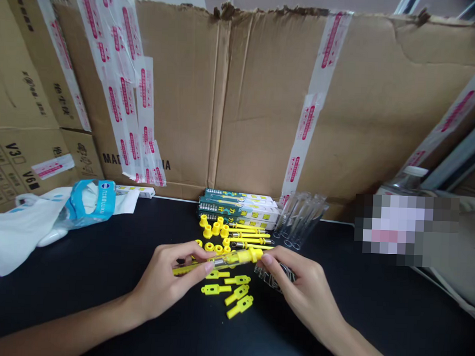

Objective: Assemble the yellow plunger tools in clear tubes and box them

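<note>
1. We hold a yellow and clear test-pen screwdriver (pixel 234 259) level across the middle of the view, between both hands and above the black bench (pixel 373 315)
2. Our left hand (pixel 166 282) reaches in from 8 o'clock, its fingers (pixel 190 252) closed around the yellow shaft and clear barrel of the tool
3. Our right hand (pixel 303 291) reaches in from 4 o'clock, its fingers (pixel 267 259) pinching the yellow end of the same tool, so both hands grip it at once
4. Just under those right fingers lies a bundle of clear plastic sleeves (pixel 274 276); we cannot tell whether the hand touches it
5. Yellow caps (pixel 211 230) stand in a loose cluster at 11 o'clock from the tool, and yellow-shafted rods with metal tips (pixel 248 233) lie side by side at 12 to 1 o'clock
6. Flat yellow clips (pixel 228 295) lie scattered at 6 o'clock, just below the tool
7. A stack of printed boxes (pixel 240 208) sits at 12 o'clock against a cardboard sheet (pixel 178 91) patched with red-printed tape (pixel 316 92), and clear tubes (pixel 300 220) lean beside it at 1 o'clock
8. A white plastic bag (pixel 16 236) and a blue-and-white packet (pixel 89 203) lie at 10 o'clock; a plastic bottle (pixel 406 177) stands at 2 o'clock behind a blurred patch
</note>
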`<state>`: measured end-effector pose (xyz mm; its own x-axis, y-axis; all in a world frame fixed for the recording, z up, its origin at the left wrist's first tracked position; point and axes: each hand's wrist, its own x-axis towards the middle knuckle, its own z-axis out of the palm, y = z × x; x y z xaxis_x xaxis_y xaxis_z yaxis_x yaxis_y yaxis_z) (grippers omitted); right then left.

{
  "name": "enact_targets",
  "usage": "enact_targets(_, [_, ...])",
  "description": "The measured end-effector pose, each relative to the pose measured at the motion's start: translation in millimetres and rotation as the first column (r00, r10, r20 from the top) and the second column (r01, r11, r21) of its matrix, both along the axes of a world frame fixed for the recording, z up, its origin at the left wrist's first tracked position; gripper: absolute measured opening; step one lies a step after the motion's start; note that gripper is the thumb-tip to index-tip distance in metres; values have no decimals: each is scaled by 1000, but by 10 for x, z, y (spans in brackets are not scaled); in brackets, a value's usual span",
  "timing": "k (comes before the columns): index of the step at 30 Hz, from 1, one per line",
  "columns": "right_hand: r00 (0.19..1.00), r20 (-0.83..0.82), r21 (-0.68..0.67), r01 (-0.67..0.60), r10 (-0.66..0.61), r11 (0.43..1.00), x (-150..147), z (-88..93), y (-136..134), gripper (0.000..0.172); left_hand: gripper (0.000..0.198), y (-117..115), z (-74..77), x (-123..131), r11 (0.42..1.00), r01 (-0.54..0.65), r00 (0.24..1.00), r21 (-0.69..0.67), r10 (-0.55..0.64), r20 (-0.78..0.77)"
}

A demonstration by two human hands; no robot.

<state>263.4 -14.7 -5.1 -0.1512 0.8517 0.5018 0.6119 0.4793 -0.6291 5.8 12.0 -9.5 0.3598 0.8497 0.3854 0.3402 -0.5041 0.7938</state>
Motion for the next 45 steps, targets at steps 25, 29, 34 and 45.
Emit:
enact_targets(25, [993,106,-2,-54,54,999,-6,-79,13,41,6,-15,-3,21,967,25,992,255,7,-123])
enact_targets(29, [997,35,-53,-61,63,997,4,-68,7,33,10,-5,-19,15,979,-1,995,202,21,-102])
enact_targets(34, [976,-203,-123,-106,79,987,5,-103,27,15,17,12,-13,9,1000,-2,999,30,3,-50])
enact_targets(45, [721,-693,-272,-291,23,917,-101,-13,7,24,17,4,13,26,998,23,999,55,-21,-43])
